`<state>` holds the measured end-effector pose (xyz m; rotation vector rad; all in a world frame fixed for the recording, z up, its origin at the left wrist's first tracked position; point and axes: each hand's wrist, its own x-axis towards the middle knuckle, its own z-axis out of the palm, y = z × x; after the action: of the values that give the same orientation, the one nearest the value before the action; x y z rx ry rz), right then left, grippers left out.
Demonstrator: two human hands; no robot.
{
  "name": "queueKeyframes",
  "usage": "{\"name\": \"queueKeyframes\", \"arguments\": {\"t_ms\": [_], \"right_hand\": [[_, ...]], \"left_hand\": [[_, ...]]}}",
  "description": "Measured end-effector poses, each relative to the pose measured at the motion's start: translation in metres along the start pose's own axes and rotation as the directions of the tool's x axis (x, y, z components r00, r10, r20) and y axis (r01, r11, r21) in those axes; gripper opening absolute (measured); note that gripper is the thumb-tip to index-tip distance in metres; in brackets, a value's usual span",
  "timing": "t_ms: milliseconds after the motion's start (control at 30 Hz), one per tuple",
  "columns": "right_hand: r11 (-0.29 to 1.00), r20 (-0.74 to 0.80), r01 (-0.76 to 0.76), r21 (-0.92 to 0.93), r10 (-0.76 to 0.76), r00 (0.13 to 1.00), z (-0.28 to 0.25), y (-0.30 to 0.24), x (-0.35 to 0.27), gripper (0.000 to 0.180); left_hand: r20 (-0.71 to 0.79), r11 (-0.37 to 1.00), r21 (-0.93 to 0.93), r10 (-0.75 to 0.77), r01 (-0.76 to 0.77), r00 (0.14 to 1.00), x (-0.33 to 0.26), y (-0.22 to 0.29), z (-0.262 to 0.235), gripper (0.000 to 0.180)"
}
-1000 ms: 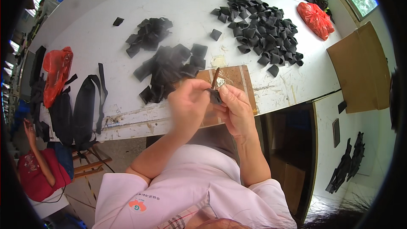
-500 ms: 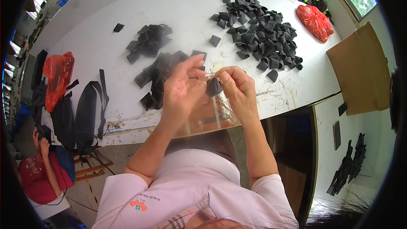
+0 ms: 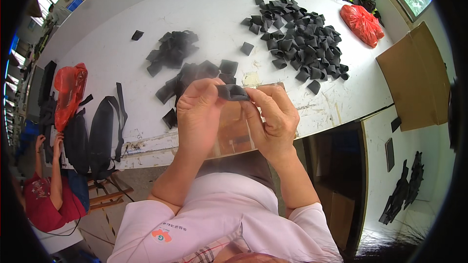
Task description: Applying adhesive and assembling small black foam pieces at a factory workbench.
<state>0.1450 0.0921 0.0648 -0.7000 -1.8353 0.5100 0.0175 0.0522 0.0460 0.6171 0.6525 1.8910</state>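
Note:
A small black fabric piece (image 3: 233, 92), tube-like, is held level above the front of the white table (image 3: 136, 75). My left hand (image 3: 197, 109) pinches its left end, and my right hand (image 3: 273, 117) grips its right end between thumb and fingers. Just beyond my left hand lies a heap of flat black fabric pieces (image 3: 192, 73), partly hidden by the hand. Farther back is a second, blurred heap of black pieces (image 3: 173, 48). At the right, many curled black loops (image 3: 304, 39) form a wide pile. Under my hands a brown taped sheet (image 3: 234, 134) covers the table edge.
Single pieces (image 3: 247, 48) lie between the piles. A red plastic bag (image 3: 361, 24) sits at the back right, near a cardboard box (image 3: 412, 78). On the left are another red bag (image 3: 71, 92) and black straps (image 3: 102, 134). A co-worker in a red shirt (image 3: 44, 202) sits there.
My left hand has closed on the piece's left end, having been apart from it with fingers spread. The piece has risen and turned level. The co-worker's hands have moved toward the black straps.

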Motion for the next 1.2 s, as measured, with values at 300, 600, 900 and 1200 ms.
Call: {"name": "queueKeyframes", "arguments": {"t_ms": [300, 600, 900, 1200], "right_hand": [[1.0, 0.082, 0.028, 0.012, -0.029, 0.996, 0.0, 0.016, -0.002, 0.015], [0.985, 0.186, -0.116, 0.131, 0.09, 0.978, -0.008, 0.028, 0.004, 0.009], [0.61, 0.239, -0.721, 0.33, 0.685, 0.689, -0.017, 0.06, -0.017, 0.023], [0.72, 0.421, -0.689, 0.08, 0.603, 0.678, 0.007, 0.022, -0.065, 0.021]], "left_hand": [[-0.003, 0.998, 0.059, 0.02, -0.02, 1.0, -0.002, -0.002, -0.002, 0.008], [0.048, 0.942, 0.332, -0.056, 0.037, 0.997, 0.022, -0.003, -0.019, 0.01], [-0.002, -0.411, 0.911, -0.111, -0.044, 0.994, 0.143, -0.081, -0.112, 0.031], [-0.177, 0.57, 0.822, 0.218, 0.022, 0.96, 0.075, -0.033, -0.066, 0.011]]}}
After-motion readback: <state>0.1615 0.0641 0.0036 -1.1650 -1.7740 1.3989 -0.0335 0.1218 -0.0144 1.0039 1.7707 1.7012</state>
